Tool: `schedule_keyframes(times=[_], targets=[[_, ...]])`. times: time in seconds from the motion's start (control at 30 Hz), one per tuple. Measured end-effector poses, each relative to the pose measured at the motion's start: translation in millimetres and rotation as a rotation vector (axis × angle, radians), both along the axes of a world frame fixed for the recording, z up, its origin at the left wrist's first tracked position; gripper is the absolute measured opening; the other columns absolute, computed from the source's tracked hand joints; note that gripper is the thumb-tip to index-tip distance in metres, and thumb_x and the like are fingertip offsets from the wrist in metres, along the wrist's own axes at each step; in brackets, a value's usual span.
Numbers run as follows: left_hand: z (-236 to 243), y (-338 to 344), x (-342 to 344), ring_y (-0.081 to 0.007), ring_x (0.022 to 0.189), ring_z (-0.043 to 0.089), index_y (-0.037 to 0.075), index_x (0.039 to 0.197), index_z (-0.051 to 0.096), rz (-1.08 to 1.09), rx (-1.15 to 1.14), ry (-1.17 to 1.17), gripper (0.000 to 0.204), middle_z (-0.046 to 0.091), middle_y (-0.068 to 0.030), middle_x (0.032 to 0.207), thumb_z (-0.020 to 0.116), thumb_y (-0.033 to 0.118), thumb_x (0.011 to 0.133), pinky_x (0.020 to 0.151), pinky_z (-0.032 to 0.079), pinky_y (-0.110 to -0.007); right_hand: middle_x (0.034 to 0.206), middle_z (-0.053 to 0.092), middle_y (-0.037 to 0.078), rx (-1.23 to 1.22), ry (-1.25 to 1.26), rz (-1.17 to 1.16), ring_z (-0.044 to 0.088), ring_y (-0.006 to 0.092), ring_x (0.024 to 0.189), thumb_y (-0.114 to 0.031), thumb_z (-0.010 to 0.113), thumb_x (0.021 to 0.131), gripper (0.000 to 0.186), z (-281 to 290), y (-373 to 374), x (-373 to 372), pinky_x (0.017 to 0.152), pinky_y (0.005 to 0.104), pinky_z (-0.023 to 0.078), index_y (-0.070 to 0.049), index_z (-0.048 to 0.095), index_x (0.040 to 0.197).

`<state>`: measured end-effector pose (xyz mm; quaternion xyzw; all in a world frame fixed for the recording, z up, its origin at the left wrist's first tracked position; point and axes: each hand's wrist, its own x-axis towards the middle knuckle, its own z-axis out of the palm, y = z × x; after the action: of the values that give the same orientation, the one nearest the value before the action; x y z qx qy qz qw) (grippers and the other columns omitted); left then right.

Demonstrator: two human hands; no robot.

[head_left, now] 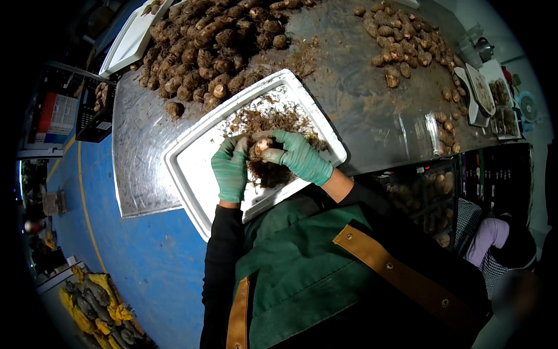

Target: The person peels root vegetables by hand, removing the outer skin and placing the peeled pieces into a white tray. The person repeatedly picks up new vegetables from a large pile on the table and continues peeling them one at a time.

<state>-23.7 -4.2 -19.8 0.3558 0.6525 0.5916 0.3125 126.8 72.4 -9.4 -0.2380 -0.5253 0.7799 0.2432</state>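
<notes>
A brown taro corm [260,149] with a pale pinkish end is held between my two hands, over a white tray [195,205]. My left hand [231,166], in a green and grey work glove, closes its fingers on the corm's left side. My right hand [299,156], gloved the same way, grips it from the right with the thumb across the front. Loose brown husk fibres [268,120] and dirt lie in the tray around and beneath my hands. Part of the corm is hidden by my fingers.
A big heap of hairy taro corms [203,49] lies beyond the tray on the metal table [343,75]. Cleaner corms [401,41] are piled at the far right, near a scale [478,96]. A black crate [96,110] stands left; another person [494,241] is at lower right.
</notes>
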Motion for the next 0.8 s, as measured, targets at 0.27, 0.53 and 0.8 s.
schedule_keyframes(times=[0.27,0.53,0.8], targets=[[29,-2,11,-0.0151,0.089,0.056,0.000,0.106,0.059,-0.116,0.071,0.029,0.030,0.059,-0.0075,0.095,0.065,0.018,0.083,0.079,0.046,-0.029,0.129,0.047,0.012,0.512,-0.181,-0.046,0.048,0.0220,0.115,-0.015,0.067,0.075,0.068,-13,6,3,0.096,0.0352,0.038,-0.006,0.035,0.135],[-17,-3,-29,-0.0087,0.068,0.056,-0.003,0.090,0.063,0.070,-0.140,-0.066,0.021,0.062,-0.0043,0.077,0.059,0.018,0.088,0.062,0.046,-0.022,0.120,0.053,0.013,0.397,0.054,-0.136,0.054,0.0193,0.104,-0.007,0.062,0.078,0.061,-7,3,11,0.090,0.0309,0.043,-0.005,0.036,0.132],[28,4,17,-0.0179,0.085,0.058,0.003,0.105,0.062,-0.245,0.189,0.422,0.028,0.059,-0.0072,0.094,0.067,0.017,0.081,0.077,0.046,-0.029,0.122,0.052,0.012,0.450,0.130,-0.124,0.051,0.0153,0.104,-0.005,0.060,0.076,0.058,-2,9,20,0.090,0.0287,0.042,-0.001,0.037,0.130]])
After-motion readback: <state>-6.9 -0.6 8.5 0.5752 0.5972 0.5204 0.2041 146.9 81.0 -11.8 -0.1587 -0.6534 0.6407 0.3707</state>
